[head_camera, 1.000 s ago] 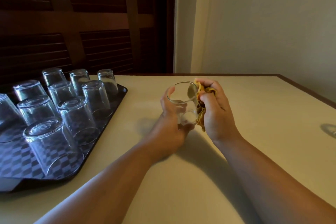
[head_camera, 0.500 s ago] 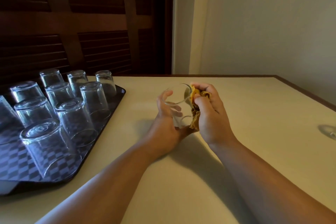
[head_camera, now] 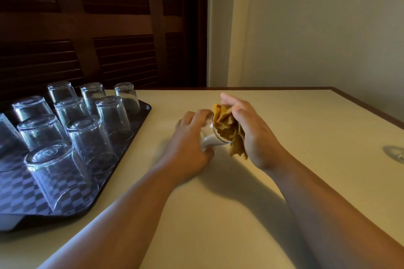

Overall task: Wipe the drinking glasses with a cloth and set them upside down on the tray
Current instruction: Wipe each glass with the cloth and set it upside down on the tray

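Note:
My left hand (head_camera: 188,144) grips a clear drinking glass (head_camera: 211,137), tipped on its side above the table with its mouth facing right. My right hand (head_camera: 251,133) holds a mustard-yellow cloth (head_camera: 228,130) bunched against the glass's rim and mouth. At the left lies a dark checkered tray (head_camera: 140,120) carrying several clear glasses (head_camera: 91,140) that stand upside down in rows.
The cream table (head_camera: 218,214) has a dark wooden edge at the back and right. The base of another glass (head_camera: 396,153) shows at the far right edge. Dark louvred wooden doors rise behind the tray; a pale wall stands behind the table.
The glass has tipped from upright onto its side, mouth turned toward the cloth. My right hand has opened its fingers and pressed the cloth onto the rim. Both hands sank slightly lower.

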Action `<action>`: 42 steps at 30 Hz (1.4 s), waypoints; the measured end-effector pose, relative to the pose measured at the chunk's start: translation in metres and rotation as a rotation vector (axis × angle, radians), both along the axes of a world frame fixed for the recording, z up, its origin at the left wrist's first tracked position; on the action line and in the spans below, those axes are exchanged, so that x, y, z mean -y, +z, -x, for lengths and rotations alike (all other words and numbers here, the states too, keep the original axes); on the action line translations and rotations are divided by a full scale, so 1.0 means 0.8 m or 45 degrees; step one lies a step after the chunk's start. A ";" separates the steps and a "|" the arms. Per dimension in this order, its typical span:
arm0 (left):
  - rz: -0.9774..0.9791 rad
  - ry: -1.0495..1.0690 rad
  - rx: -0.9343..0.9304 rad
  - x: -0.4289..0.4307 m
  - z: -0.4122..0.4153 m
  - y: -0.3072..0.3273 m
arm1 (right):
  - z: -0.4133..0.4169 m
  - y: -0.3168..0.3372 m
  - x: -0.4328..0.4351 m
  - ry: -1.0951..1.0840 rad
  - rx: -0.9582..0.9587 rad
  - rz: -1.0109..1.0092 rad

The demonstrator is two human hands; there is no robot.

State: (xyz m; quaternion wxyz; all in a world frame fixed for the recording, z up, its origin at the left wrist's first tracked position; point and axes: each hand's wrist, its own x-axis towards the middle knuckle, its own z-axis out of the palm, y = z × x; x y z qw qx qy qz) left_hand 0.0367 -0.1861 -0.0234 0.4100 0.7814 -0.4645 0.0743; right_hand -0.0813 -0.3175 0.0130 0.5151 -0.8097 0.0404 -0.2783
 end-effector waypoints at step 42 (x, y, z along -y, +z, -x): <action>0.038 -0.154 0.339 -0.018 -0.041 0.011 | -0.006 -0.008 -0.001 -0.205 0.015 0.740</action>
